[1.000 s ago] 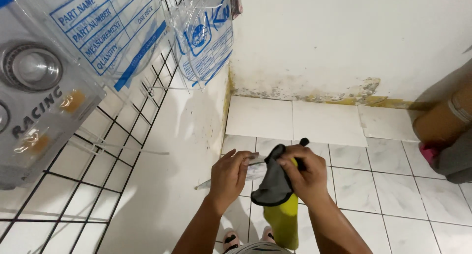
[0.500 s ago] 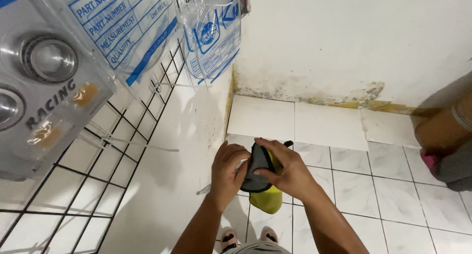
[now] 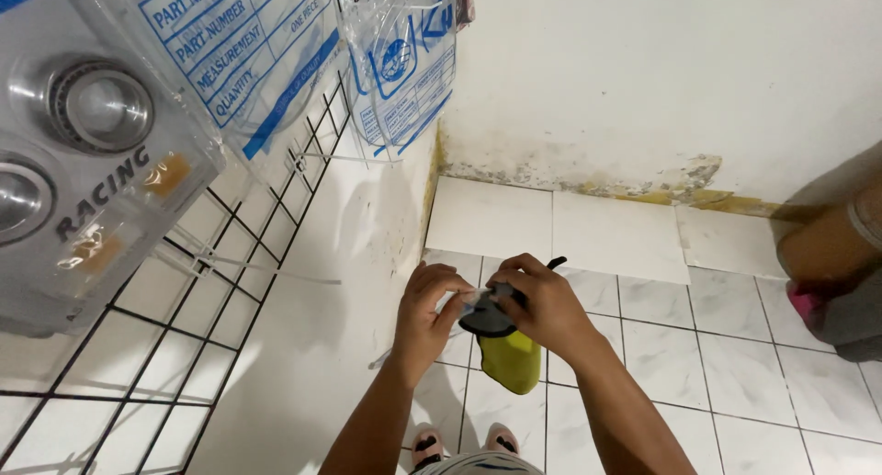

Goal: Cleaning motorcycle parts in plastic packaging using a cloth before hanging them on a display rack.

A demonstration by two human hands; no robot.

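From my remote seat, the right hand [image 3: 542, 311] was closed around a dark grey and yellow-green pouch [image 3: 503, 346], held up over the white tiled floor [image 3: 735, 365]. The left hand [image 3: 424, 311] pinched a small clear piece [image 3: 464, 298] at the pouch's dark top, fingers closed on it. I judged the work mid-way: pouch in grip, its top being handled, nothing finished. To the left hung a wire grid [image 3: 184, 346] with bagged bearings [image 3: 96, 107].

Bright, even light; glare streaks the plastic bags [image 3: 276, 62] up-left of the hands, whose nearest edges blur and bulge.
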